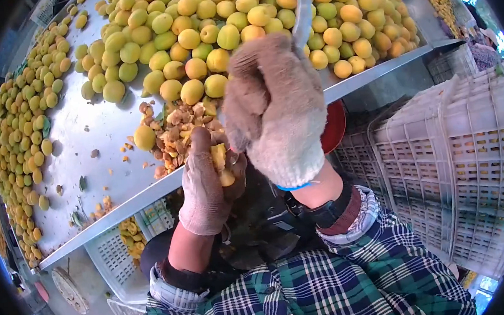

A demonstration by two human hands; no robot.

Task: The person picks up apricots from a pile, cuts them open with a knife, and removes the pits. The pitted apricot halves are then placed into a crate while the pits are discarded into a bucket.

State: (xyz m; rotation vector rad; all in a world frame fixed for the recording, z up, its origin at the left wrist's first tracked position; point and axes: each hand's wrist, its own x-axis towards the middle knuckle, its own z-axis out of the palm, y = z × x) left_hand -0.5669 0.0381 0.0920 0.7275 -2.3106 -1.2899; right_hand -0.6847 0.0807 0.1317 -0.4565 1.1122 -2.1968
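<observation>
My left hand (207, 187), in a soiled knit glove, is closed around a cut apricot (220, 160) with its yellow flesh facing up. Just to the right and higher, my right hand (277, 105), gloved too, grips a knife (303, 14). The blade points up and away, over the fruit; its handle is hidden in my fist. Beyond my left hand, a heap of apricot pits and scraps (181, 124) lies near the edge of the metal table (88, 146). One whole apricot (144, 137) rests against that heap.
A large pile of yellow-green apricots (195, 37) covers the far side of the table, with another bank of apricots (19, 128) at left. Stacked plastic crates (421, 126) stand at right, near a red bucket (335, 126). Below the table edge sits a white crate (115, 263) with cut fruit.
</observation>
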